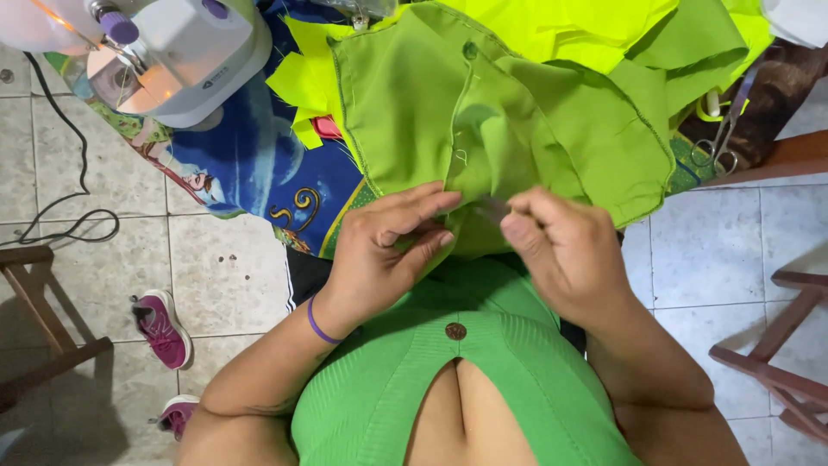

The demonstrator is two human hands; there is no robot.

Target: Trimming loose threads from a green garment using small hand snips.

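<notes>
Both hands (470, 237) pinch green fabric (483, 121) beside white sewing machine (185, 60).

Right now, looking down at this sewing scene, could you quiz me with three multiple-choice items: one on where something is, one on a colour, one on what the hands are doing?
1. Where is the sewing machine?
A. upper left
B. lower right
C. on the floor tiles

2. What colour is the band on the left wrist?
A. red
B. purple
C. white

3. How do the hands stand?
A. both lie flat on the floor
B. one holds the scissors
C. both pinch the green cloth at its near edge

Answers:
1 A: the white sewing machine sits at the upper left, on a blue patterned cloth.
2 B: the wristband is purple.
3 C: the left hand and right hand close their fingers on the green cloth; the scissors lie apart at the right.
</notes>
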